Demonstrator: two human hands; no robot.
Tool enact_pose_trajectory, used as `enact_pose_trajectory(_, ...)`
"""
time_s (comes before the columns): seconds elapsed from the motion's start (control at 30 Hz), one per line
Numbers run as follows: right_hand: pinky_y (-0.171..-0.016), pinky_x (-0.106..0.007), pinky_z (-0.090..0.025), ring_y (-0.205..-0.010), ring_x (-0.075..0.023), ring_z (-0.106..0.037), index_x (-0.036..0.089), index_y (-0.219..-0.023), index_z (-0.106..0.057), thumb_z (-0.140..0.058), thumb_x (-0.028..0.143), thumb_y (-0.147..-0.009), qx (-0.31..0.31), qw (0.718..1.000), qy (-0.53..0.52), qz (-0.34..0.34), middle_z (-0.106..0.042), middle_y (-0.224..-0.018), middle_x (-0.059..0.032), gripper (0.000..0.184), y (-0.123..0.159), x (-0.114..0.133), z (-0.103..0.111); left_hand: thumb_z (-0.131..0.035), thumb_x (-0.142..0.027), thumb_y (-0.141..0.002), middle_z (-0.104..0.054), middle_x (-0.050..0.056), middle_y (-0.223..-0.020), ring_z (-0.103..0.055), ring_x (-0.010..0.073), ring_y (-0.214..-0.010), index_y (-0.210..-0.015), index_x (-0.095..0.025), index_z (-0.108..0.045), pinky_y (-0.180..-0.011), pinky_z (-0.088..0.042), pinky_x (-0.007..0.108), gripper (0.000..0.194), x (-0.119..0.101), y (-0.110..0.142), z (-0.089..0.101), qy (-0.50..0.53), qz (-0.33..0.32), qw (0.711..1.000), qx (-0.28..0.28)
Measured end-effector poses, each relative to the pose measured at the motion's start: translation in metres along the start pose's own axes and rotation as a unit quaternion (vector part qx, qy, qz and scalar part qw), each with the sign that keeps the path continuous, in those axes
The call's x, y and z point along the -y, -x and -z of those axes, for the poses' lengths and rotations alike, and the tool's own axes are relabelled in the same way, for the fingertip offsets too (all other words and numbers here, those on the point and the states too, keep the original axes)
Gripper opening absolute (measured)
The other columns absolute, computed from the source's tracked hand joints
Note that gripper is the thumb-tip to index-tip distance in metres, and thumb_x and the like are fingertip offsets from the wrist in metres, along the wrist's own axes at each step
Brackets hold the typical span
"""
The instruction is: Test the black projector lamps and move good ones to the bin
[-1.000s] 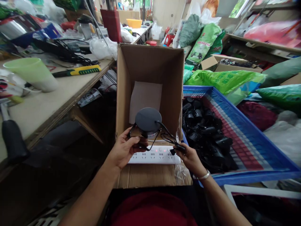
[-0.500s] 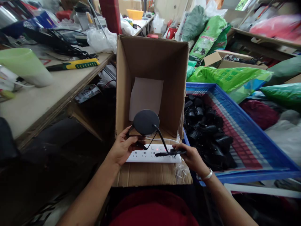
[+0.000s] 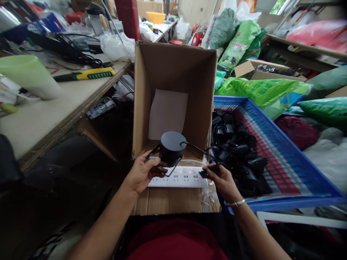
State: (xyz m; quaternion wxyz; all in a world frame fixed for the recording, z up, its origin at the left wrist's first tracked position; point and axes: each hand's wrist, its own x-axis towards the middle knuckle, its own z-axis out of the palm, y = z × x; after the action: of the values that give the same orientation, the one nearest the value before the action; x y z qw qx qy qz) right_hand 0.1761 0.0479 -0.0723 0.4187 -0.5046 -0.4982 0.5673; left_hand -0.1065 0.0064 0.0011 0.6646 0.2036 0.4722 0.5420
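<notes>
Holding a black round puck (image 3: 172, 147) just above a lit white power strip (image 3: 177, 178), which lies on cardboard at the open front of a cardboard box (image 3: 173, 72), left grip (image 3: 142, 174) curled around its underside. Right grip (image 3: 221, 181) pinches a small black plug (image 3: 204, 174), the cable (image 3: 196, 146) drawn sideways, seemingly to keep it off the strip. Blue tray (image 3: 287, 204) of black units (image 3: 235, 151) alongside.

The left hand (image 3: 142, 173) grips a round black device (image 3: 172, 148) just above a white power strip (image 3: 177, 177) on a cardboard box (image 3: 173, 72); the right hand (image 3: 222, 182) pinches its black cable (image 3: 196, 147), beside a blue crate (image 3: 298, 147) of black parts (image 3: 233, 151).
</notes>
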Motion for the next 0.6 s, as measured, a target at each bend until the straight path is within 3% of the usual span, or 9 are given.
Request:
enact_pose_trajectory(0.17,-0.059,-0.02,-0.053,-0.065,-0.0105,-0.063,0.017,-0.082,-0.062,-0.078,0.031,-0.065,-0.025,0.986,-0.159,-0.046,-0.066,-0.074,0.0006,0.027,0.009,0.027,-0.013,-0.072,-0.023,-0.063,-0.066,0.002,-0.057,-0.059,0.0134,-0.043,-0.111,-0.009,-0.051,-0.037,-0.04,0.018,0.054,-0.002,0.013,-0.003,-0.074,-0.027,0.997,-0.027)
enact_pose_trajectory(0.33,-0.054,-0.012,-0.053,-0.056,-0.0064,-0.062,0.018,-0.071,-0.064,-0.082,0.03,-0.06,-0.032,0.958,-0.268,-0.094,-0.065,-0.065,0.0032,0.024,0.025,0.048,-0.038,-0.074,-0.024,-0.065,-0.06,-0.004,-0.06,-0.057,0.0098,-0.054,-0.119,-0.012,-0.052,-0.056,-0.047,0.021,0.059,0.009,0.021,-0.019,-0.115,-0.081,0.989,-0.043)
enact_pose_trajectory(0.43,-0.057,-0.01,-0.054,-0.061,-0.0067,-0.065,0.023,-0.074,-0.068,-0.085,0.03,-0.054,-0.05,0.933,-0.326,-0.14,-0.069,-0.071,0.0041,0.027,0.039,0.047,-0.054,-0.073,-0.022,-0.066,-0.061,-0.004,-0.067,-0.057,0.0118,-0.062,-0.136,-0.016,-0.035,-0.065,-0.048,0.023,0.08,0.018,0.03,-0.03,-0.126,-0.1,0.985,-0.062)
enact_pose_trajectory(0.5,-0.062,-0.011,-0.056,-0.068,-0.0084,-0.067,0.026,-0.079,-0.069,-0.082,0.034,-0.059,-0.027,0.939,-0.304,-0.158,-0.07,-0.079,0.0029,0.025,0.043,0.044,-0.062,-0.071,-0.026,-0.069,-0.065,0.001,-0.083,-0.06,0.0154,-0.071,-0.143,-0.023,-0.017,-0.067,-0.05,0.027,0.092,0.025,0.04,-0.036,-0.118,-0.11,0.986,-0.051)
enact_pose_trajectory(0.53,-0.064,-0.015,-0.057,-0.072,-0.01,-0.067,0.026,-0.082,-0.069,-0.077,0.037,-0.066,0.013,0.954,-0.264,-0.144,-0.07,-0.082,0.0014,0.021,0.04,0.044,-0.068,-0.072,-0.03,-0.068,-0.066,0.004,-0.093,-0.061,0.0183,-0.079,-0.142,-0.024,-0.023,-0.071,-0.05,0.029,0.089,0.028,0.044,-0.038,-0.111,-0.123,0.986,-0.029)
enact_pose_trajectory(0.6,-0.069,-0.025,-0.057,-0.079,-0.0134,-0.066,0.023,-0.093,-0.065,-0.063,0.038,-0.081,0.114,0.969,-0.197,-0.092,-0.068,-0.092,-0.0024,0.02,0.027,0.045,-0.085,-0.079,-0.033,-0.058,-0.065,0.007,-0.104,-0.06,0.0245,-0.094,-0.123,-0.021,-0.055,-0.083,-0.047,0.033,0.07,0.033,0.05,-0.04,-0.116,-0.127,0.985,-0.023)
